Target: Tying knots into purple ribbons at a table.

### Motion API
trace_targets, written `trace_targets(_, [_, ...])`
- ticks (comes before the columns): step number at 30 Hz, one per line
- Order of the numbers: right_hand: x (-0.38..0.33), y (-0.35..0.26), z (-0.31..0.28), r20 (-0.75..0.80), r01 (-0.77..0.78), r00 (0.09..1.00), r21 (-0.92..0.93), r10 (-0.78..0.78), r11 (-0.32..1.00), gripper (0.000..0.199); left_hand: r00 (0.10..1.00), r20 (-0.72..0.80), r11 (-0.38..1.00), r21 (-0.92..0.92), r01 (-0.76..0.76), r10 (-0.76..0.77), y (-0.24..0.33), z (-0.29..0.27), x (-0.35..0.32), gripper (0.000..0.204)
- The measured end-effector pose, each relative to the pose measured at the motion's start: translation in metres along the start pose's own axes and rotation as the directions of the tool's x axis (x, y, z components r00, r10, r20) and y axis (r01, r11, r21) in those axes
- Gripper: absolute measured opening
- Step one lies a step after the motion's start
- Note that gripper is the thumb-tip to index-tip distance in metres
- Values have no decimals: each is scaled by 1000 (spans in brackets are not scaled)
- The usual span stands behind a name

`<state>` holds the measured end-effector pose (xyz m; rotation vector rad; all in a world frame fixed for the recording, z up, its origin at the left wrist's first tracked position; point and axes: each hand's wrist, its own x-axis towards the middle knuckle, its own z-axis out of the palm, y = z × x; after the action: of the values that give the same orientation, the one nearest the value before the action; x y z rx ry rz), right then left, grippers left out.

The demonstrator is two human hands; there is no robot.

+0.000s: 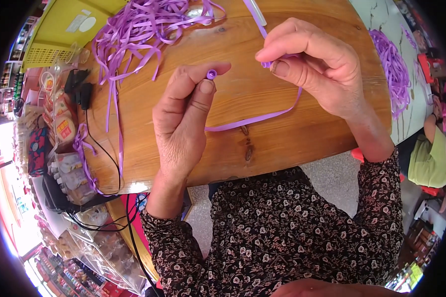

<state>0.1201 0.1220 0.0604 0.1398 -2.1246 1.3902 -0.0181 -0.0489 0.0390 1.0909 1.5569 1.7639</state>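
Observation:
My left hand [181, 111] is closed, its thumb and forefinger pinching a small purple tube-like piece [211, 74] with a round hollow end facing up. To the right and slightly higher, my right hand [314, 64] pinches a bit of purple ribbon between thumb and forefinger; the fingertips partly hide it. A loose stretch of purple ribbon [252, 121] sags from beside my left hand up to my right hand. Both hands are above the wooden table [282, 143]. Whether the tube-like piece joins this ribbon, I cannot tell.
A tangled ribbon pile [139, 37] lies at the far left, beside a yellow-green crate [67, 29]. Another ribbon bundle [391, 72] rests on a marbled white table [399, 126]. Black cables [104, 146] hang off the left edge. A person in green [430, 161] is at the right.

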Motion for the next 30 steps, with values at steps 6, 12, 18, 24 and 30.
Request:
trace_targets(6, [1,1,4,30,87,996,-154,-84,984,21,997,78,1000,-19,12,-10,-7,10,4,16])
trace_targets(12, [-8,8,5,-66,32,997,-112,-40,993,23,993,119,998,-57,4,3,-15,15,6,12])
trace_targets(18, [-7,11,3,8,142,989,-254,-145,957,24,990,132,998,-42,-41,46,-21,18,7,11])
trace_targets(24, [-8,14,3,14,145,989,-253,-147,957,23,989,122,996,-11,-89,89,-25,16,7,9])
trace_targets(30, [-8,12,5,71,179,983,-227,-167,957,18,989,119,996,-31,-81,84,-26,14,7,7])
